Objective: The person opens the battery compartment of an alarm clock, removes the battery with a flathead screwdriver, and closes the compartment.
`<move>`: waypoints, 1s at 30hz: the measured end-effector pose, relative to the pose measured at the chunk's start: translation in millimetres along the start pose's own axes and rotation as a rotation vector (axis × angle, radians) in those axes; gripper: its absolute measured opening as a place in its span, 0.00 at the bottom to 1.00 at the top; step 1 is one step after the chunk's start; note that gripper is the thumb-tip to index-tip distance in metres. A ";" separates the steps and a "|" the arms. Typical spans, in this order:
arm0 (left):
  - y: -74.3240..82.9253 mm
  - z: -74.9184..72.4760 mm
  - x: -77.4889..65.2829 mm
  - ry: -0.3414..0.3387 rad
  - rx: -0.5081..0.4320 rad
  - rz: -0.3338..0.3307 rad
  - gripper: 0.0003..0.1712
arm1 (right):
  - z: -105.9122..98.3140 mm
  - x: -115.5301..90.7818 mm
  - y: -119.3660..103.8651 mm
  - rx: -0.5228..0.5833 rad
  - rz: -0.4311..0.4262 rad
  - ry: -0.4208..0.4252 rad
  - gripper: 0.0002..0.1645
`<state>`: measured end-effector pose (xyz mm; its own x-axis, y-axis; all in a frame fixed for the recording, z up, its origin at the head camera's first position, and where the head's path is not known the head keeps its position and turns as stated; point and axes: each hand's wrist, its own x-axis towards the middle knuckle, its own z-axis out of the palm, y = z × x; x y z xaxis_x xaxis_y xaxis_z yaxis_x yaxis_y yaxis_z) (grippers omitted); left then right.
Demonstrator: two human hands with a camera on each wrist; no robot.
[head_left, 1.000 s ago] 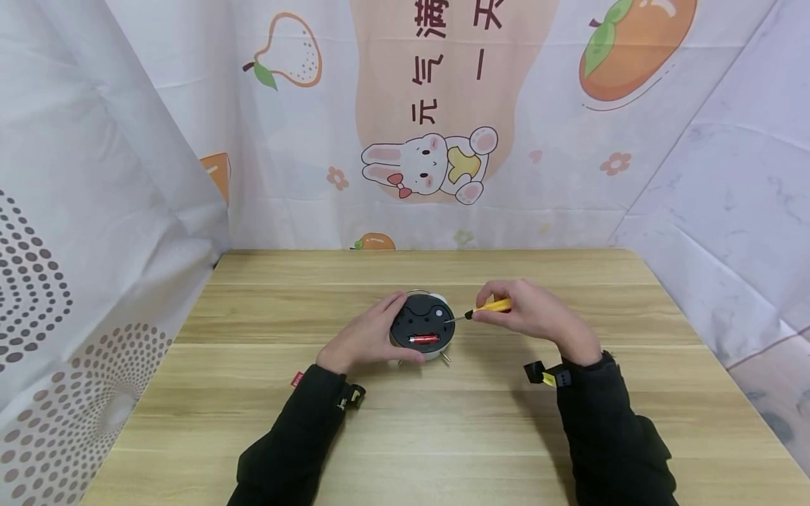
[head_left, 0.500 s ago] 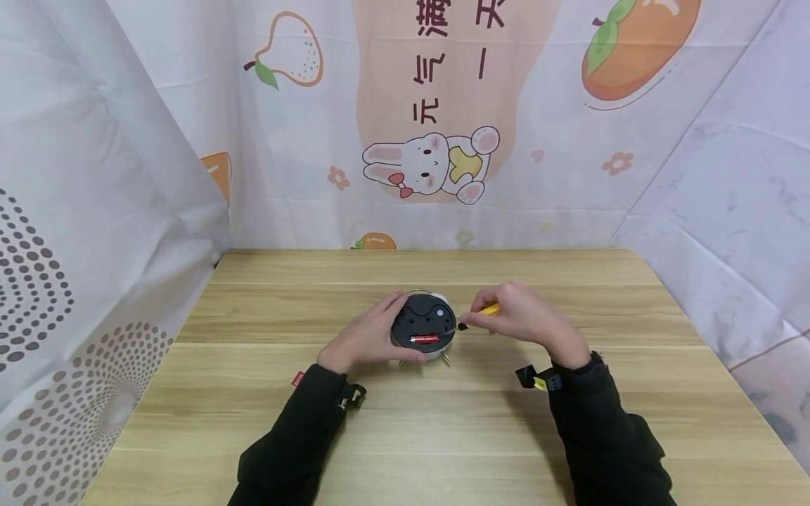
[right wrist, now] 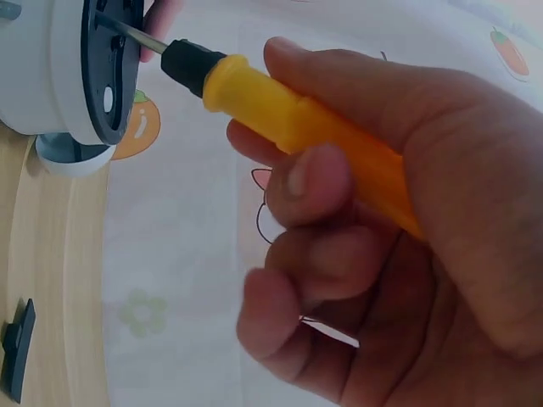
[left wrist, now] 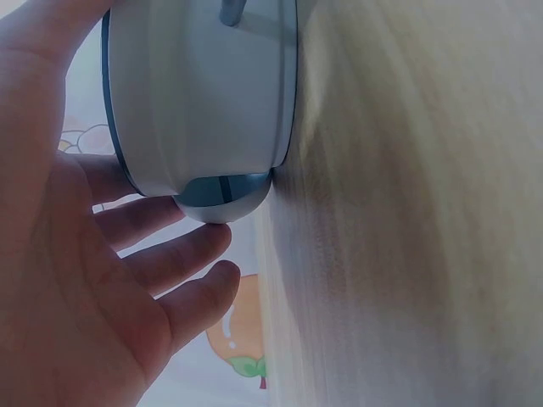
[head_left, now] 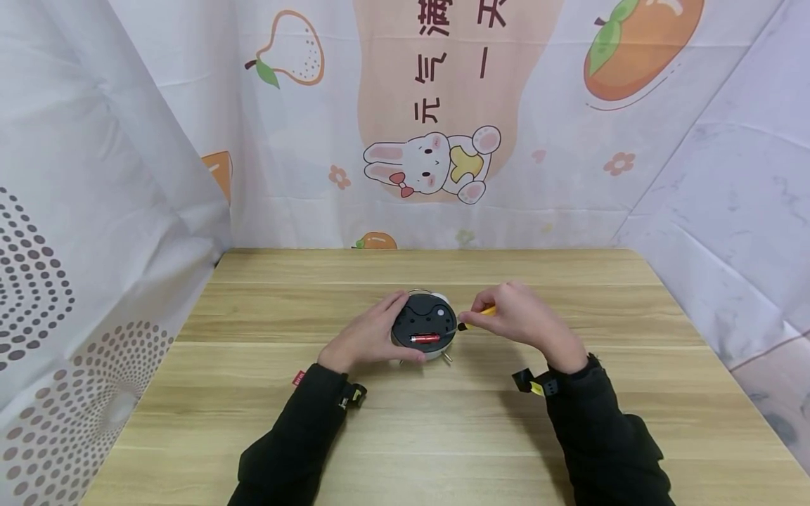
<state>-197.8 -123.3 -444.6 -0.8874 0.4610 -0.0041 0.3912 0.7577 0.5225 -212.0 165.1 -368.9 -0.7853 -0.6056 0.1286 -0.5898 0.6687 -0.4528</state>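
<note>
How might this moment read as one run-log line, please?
left hand: holds clock | right hand: holds yellow screwdriver | screwdriver tip: at clock's dark back | red battery: exposed

A curtained-off workspace: 1 wood-grain table (head_left: 455, 450) with printed cloth hangings (head_left: 538, 204) on 3 sides.

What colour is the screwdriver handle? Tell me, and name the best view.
The screwdriver handle is yellow to orange, best seen in the right wrist view.

The bare left hand (head_left: 370, 334) is gripping between parted thumb (head_left: 407, 354) and bent fingers (left wrist: 182, 263); the bare right hand (head_left: 519, 316) is pinching, fingers (right wrist: 327, 259) curled, its black-sleeved forearm (head_left: 607, 436) leaning inward.
</note>
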 end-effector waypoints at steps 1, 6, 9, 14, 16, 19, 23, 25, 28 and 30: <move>0.0 -0.1 -0.1 0.000 0.000 -0.001 0.73 | 0.1 0.4 0.1 0.001 -0.002 -0.005 0.11; -0.3 -0.5 -0.5 0.012 0.005 0.008 0.73 | -0.3 1.5 1.8 0.017 -0.009 -0.040 0.10; -0.4 -0.7 -0.2 0.016 0.011 0.011 0.73 | -1.0 1.5 3.9 0.044 -0.005 -0.066 0.09; -0.8 -0.9 0.7 0.028 0.008 0.029 0.73 | -2.0 1.4 11.4 0.118 0.005 -0.124 0.09; -1.6 -0.5 1.4 0.034 0.007 0.040 0.72 | -1.9 1.5 15.4 0.138 0.006 -0.148 0.09; -2.6 0.0 2.4 0.044 0.003 0.052 0.72 | -0.8 2.1 22.4 0.143 0.010 -0.176 0.09; -2.6 -0.3 2.6 0.044 0.000 0.056 0.72 | 1.7 2.9 30.5 0.149 0.031 -0.211 0.10; -2.3 -0.6 2.2 0.039 0.003 0.049 0.72 | 3.0 3.1 33.5 0.163 0.033 -0.226 0.10; -1.8 -0.2 1.3 0.034 0.012 0.036 0.72 | 5.7 2.7 37.2 0.198 0.025 -0.243 0.11; -0.7 1.2 1.4 0.038 0.022 0.039 0.72 | 10.1 3.0 39.1 0.196 -0.016 -0.259 0.12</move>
<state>-199.0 -122.6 -446.0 -0.8798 0.4729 0.0483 0.4305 0.7497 0.5026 -235.6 185.0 -395.2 -0.6871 -0.7221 -0.0806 -0.5344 0.5774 -0.6172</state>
